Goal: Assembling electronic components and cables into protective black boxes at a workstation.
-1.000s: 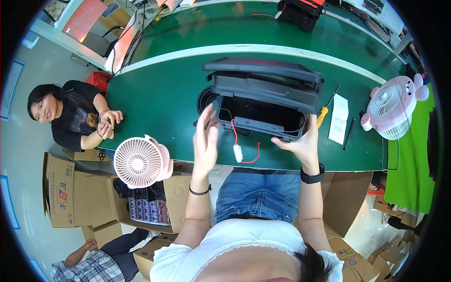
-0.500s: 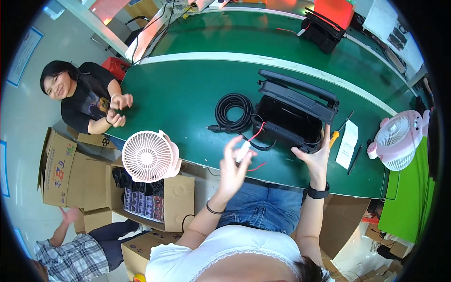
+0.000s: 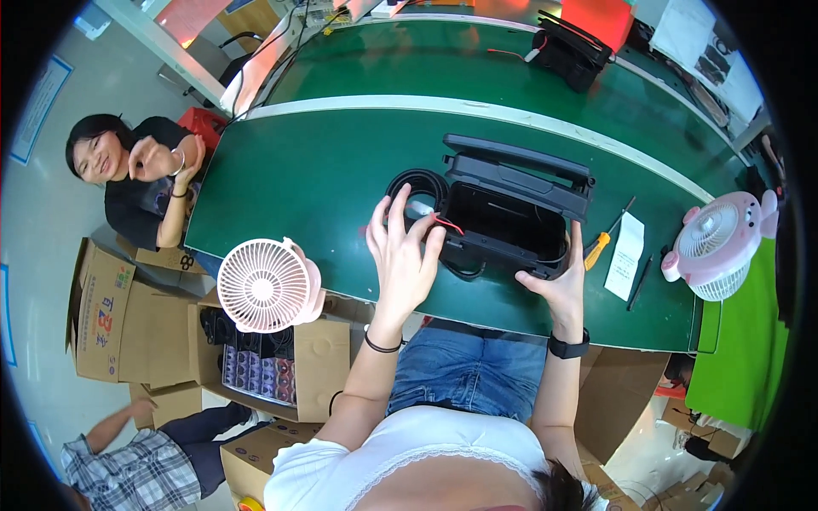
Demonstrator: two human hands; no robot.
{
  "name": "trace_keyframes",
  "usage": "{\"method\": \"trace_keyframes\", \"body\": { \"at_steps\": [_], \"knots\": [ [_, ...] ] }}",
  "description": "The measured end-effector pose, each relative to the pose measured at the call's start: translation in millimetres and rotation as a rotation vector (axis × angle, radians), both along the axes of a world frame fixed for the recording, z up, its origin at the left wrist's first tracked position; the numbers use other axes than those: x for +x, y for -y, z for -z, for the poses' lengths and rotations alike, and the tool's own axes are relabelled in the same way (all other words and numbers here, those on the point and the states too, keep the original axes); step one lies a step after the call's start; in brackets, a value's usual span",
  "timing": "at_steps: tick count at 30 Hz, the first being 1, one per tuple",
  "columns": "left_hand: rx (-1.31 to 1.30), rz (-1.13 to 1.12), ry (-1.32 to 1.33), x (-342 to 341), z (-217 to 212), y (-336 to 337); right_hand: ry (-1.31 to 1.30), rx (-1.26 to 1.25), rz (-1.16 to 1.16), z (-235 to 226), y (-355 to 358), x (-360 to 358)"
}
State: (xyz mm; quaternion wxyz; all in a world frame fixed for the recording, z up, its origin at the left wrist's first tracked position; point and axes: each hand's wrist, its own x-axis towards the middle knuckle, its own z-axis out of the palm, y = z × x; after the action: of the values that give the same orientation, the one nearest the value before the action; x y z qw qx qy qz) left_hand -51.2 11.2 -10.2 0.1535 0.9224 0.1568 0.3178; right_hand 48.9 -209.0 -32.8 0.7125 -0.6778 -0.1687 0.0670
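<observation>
An open black case (image 3: 503, 243) stands on the green bench, its hinged lid (image 3: 520, 183) tipped back on the far side. My right hand (image 3: 558, 285) grips the case's near right corner, thumb in front and fingers along the end. My left hand (image 3: 402, 251) is spread at the case's left end, over a coil of black cable (image 3: 417, 181). Just beyond its fingers shows a white connector (image 3: 420, 207). A red wire (image 3: 448, 224) runs from beside the left fingertips to the case rim. The left palm hides part of the coil.
Right of the case lie a yellow-handled screwdriver (image 3: 599, 249), a white paper slip (image 3: 626, 255) and a black pen (image 3: 641, 285). Pink fans stand left (image 3: 266, 285) and right (image 3: 711, 243). A person (image 3: 141, 175) sits at the bench's left end. Another black case (image 3: 571, 53) rests beyond the white divider.
My left hand has moved left and away from me, and its pinch on the white connector has opened into spread fingers. My right hand remains on the case. The seated person's hands have risen.
</observation>
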Motion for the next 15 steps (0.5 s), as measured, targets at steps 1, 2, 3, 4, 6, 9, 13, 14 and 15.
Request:
{"method": "trace_keyframes", "body": {
  "at_steps": [1,2,3,4,6,9,13,14,15],
  "knots": [
    [-0.039,0.002,0.010,2.6,-0.5,3.9,-0.017,0.019,-0.016,-1.9,-1.4,-1.3],
    [-0.045,0.010,0.010,5.8,-2.0,6.0,-0.017,0.013,-0.007,-1.4,-2.5,-1.4],
    [-0.147,-0.009,0.015,10.6,-6.8,9.1,-0.025,0.006,-0.007,-0.8,-1.6,-1.2],
    [-0.248,-0.029,0.019,15.6,-9.7,11.2,-0.033,-0.001,-0.007,0.1,-0.3,-0.3],
    [-0.204,0.008,0.031,21.3,-10.8,10.2,-0.038,-0.034,0.011,5.0,2.1,3.9],
    [-0.147,-0.021,-0.014,24.4,-8.3,12.8,0.004,-0.081,-0.025,11.6,4.2,10.4],
    [-0.162,-0.055,-0.014,22.5,-12.8,19.8,0.077,-0.174,-0.059,18.0,9.7,18.2],
    [-0.160,-0.048,-0.015,24.5,-14.3,21.8,0.054,-0.192,-0.079,17.0,9.7,20.5],
    [-0.110,-0.005,0.024,26.5,-15.5,25.2,0.029,-0.211,-0.098,15.0,10.4,22.1]
  ]
}}
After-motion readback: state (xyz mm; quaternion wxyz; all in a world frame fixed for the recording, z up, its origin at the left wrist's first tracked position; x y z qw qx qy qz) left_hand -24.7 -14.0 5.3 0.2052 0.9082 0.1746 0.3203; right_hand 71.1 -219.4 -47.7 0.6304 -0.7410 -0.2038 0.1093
